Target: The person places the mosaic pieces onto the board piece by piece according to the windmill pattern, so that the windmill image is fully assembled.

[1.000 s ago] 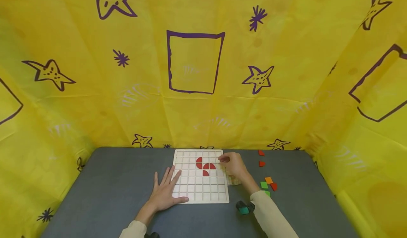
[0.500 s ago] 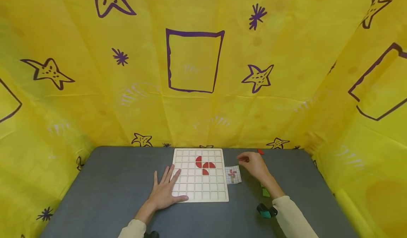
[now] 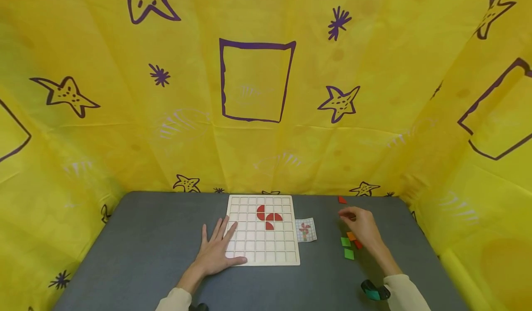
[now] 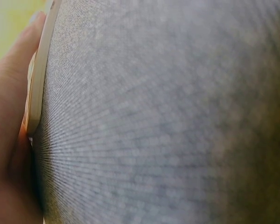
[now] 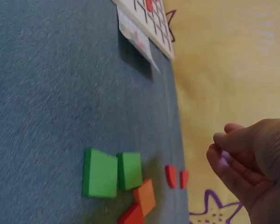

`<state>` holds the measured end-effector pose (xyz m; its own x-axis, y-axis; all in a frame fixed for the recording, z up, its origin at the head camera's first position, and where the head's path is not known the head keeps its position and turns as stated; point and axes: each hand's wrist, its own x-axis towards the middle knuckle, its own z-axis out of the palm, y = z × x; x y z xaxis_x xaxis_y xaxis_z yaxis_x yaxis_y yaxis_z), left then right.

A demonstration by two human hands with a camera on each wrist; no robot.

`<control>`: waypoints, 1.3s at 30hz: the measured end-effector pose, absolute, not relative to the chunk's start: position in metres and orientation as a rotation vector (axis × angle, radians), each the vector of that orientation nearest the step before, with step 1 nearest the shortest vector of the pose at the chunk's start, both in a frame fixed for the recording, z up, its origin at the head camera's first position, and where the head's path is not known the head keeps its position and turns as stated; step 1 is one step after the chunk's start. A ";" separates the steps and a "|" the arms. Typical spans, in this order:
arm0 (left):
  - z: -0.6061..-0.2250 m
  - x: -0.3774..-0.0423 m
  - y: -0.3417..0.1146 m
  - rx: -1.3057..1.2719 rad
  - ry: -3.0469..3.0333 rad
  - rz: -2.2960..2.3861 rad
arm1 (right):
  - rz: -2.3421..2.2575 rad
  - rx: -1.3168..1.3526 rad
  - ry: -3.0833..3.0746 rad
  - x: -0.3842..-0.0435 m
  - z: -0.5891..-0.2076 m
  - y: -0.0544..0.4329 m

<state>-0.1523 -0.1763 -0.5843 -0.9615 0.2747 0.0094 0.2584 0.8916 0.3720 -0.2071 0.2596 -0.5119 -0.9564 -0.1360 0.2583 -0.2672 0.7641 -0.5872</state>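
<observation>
A pale square grid board [image 3: 244,246] lies on the table, with several red pieces [image 3: 269,226] set in its upper middle cells. My left hand [image 3: 213,254] rests on the board's left edge, fingers spread. In the left wrist view the board's edge [image 4: 36,95] runs beside that hand. Right of the board, my right hand [image 3: 362,225] hovers over loose pieces, thumb and index fingertips close together and nothing visible between them. Two loose red pieces [image 5: 171,176] lie apart from the fingers in the right wrist view.
A small printed card [image 3: 306,230] lies against the board's right side. Green pieces [image 3: 348,254], an orange piece [image 5: 145,195] and another red piece [image 5: 132,215] lie further right. A yellow patterned cloth [image 3: 253,154] surrounds the grey table [image 3: 162,228].
My right hand has moved right, from the board's right edge past the card to the loose pieces, uncovering the card. My left hand has stayed in place.
</observation>
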 end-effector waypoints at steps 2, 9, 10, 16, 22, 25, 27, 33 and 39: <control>-0.584 -0.153 -0.176 0.423 3.011 0.572 | 0.946 0.307 -2.759 -0.205 -0.515 0.264; -0.586 -0.153 -0.177 0.413 3.007 0.562 | 0.924 0.255 -2.798 -0.198 -0.520 0.276; -0.586 -0.153 -0.177 0.413 3.008 0.564 | 0.924 0.240 -2.805 -0.196 -0.521 0.278; -0.586 -0.154 -0.176 0.414 3.013 0.573 | 0.913 0.147 -2.868 -0.184 -0.524 0.290; -0.585 -0.153 -0.176 0.403 3.006 0.567 | 0.911 0.072 -2.969 -0.177 -0.527 0.296; -0.584 -0.152 -0.176 0.402 3.000 0.570 | 0.925 0.036 -3.024 -0.176 -0.529 0.298; -0.583 -0.152 -0.177 0.402 2.998 0.578 | 0.927 0.027 -3.049 -0.176 -0.530 0.298; -0.582 -0.151 -0.177 0.410 3.019 0.591 | 0.919 0.025 -3.055 -0.176 -0.533 0.298; -0.583 -0.152 -0.177 0.411 3.007 0.573 | 0.908 0.060 -3.013 -0.173 -0.532 0.296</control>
<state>-0.1519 -0.1767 -0.5831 -0.9632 0.2689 -0.0021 0.2493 0.8959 0.3678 -0.1728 0.2960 -0.5324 -0.9993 -0.0379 0.0056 -0.0347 0.8327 -0.5526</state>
